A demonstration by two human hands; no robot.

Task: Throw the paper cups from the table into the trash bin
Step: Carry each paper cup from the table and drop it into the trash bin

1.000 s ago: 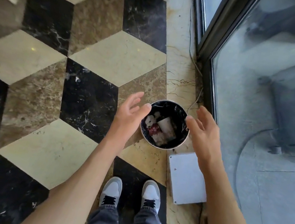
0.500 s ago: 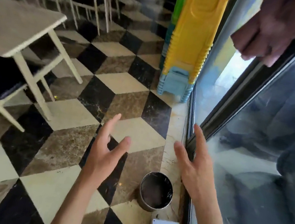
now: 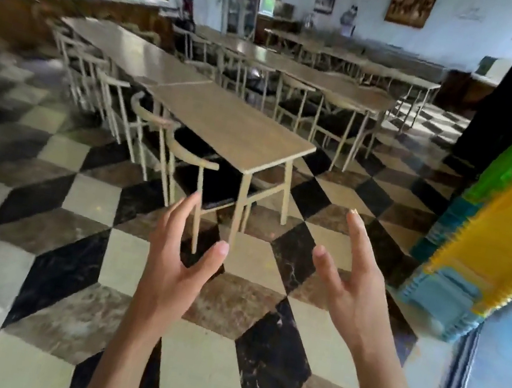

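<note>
Hands came first in what we saw: both were raised in front of the body, palms turned toward each other, with a clear gap between them. Our left hand had its fingers spread and its thumb out, gripping nothing. Our right hand was likewise loose and unclenched, fingers pointing up, carrying nothing. Below them lay a floor of black, cream and brown tiles set in a cube pattern. Ahead stood a long wooden table with pale legs, its visible top bare, and a chair tucked at its near left side. More tables and chairs filled the room behind, somewhat blurred. At the right edge rose a tall stack of yellow, green and blue plastic stools. We could see neither paper cups nor the trash bin anywhere in the view.
</note>
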